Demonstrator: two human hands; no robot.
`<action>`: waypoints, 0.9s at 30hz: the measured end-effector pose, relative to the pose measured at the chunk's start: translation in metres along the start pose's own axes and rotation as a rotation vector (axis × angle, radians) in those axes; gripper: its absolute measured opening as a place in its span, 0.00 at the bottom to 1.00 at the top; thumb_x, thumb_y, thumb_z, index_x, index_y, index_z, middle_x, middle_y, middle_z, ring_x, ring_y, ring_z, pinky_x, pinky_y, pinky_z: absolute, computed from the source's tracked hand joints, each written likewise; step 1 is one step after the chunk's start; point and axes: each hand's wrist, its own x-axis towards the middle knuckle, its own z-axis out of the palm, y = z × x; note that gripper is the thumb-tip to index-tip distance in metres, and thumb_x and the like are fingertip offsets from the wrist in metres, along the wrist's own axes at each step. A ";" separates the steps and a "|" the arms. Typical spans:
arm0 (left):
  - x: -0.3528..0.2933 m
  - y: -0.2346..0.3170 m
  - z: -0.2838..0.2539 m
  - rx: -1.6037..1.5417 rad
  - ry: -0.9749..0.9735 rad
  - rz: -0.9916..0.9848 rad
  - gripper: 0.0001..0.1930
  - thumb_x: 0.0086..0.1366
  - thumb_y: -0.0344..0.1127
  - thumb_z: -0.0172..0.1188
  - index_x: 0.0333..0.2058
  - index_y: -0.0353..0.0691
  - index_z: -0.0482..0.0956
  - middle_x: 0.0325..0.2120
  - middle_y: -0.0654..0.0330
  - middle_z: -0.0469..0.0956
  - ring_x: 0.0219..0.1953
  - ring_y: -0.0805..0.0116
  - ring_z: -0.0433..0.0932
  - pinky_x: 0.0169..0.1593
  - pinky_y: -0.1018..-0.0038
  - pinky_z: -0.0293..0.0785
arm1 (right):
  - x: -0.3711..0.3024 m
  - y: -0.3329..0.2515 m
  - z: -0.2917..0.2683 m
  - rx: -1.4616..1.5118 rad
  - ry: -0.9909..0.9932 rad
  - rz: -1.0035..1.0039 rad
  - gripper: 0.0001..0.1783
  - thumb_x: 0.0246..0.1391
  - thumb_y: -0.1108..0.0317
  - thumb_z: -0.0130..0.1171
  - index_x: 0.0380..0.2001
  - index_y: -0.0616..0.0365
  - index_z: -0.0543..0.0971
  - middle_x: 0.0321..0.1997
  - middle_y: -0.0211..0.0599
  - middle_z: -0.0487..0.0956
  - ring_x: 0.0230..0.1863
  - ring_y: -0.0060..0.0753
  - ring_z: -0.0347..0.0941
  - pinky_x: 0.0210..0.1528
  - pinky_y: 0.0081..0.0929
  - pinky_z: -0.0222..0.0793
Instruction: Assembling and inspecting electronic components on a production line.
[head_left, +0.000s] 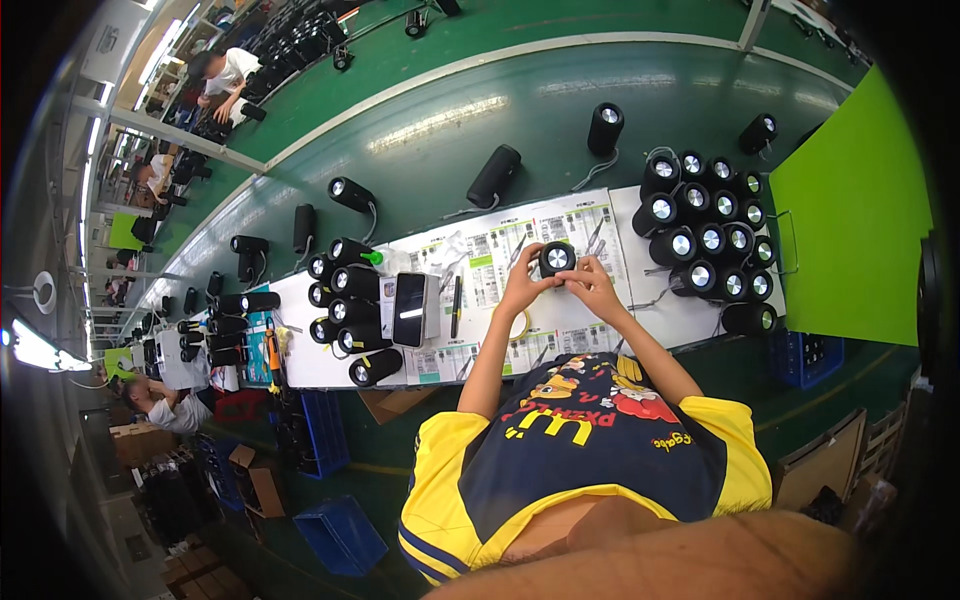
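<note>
Speaker [556, 259] is between your left hand [523, 281] and right hand [594, 288], fingers closed on its sides, over the printed sheets [488, 264]. It should be stiff and rather heavy, so hold the body, not the shiny end. Phone [409, 309] at left and crowded speakers [711, 238] at right limit the room.

A navy shirt [640, 455] is showing yellow sleeves [445, 465], yellow collar [601, 490] and a red-and-yellow cartoon print [640, 400]; dark stripes [426, 553] are crossing the left sleeve.
</note>
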 end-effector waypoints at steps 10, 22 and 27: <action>0.002 -0.014 0.003 0.022 -0.072 0.014 0.39 0.45 0.34 0.67 0.54 0.43 0.56 0.50 0.59 0.59 0.55 0.64 0.59 0.54 0.66 0.61 | 0.089 0.002 -0.035 -0.342 0.126 0.001 0.25 0.48 0.63 0.56 0.50 0.54 0.65 0.44 0.39 0.65 0.34 0.33 0.67 0.36 0.25 0.65; 0.002 -0.001 0.028 0.237 0.286 0.271 0.36 0.36 0.42 0.68 0.47 0.42 0.63 0.46 0.53 0.67 0.52 0.53 0.64 0.57 0.50 0.48 | 0.279 0.135 -0.080 -2.521 -0.641 0.046 0.39 0.35 0.59 0.65 0.53 0.47 0.62 0.57 0.43 0.62 0.62 0.51 0.51 0.62 0.56 0.39; 0.004 -0.019 0.041 0.099 0.256 0.304 0.37 0.35 0.39 0.70 0.46 0.41 0.64 0.43 0.54 0.70 0.48 0.53 0.68 0.56 0.50 0.55 | 0.273 0.192 -0.129 -2.821 -0.570 -0.258 0.55 0.16 0.62 0.73 0.54 0.56 0.55 0.48 0.41 0.65 0.52 0.47 0.60 0.54 0.51 0.55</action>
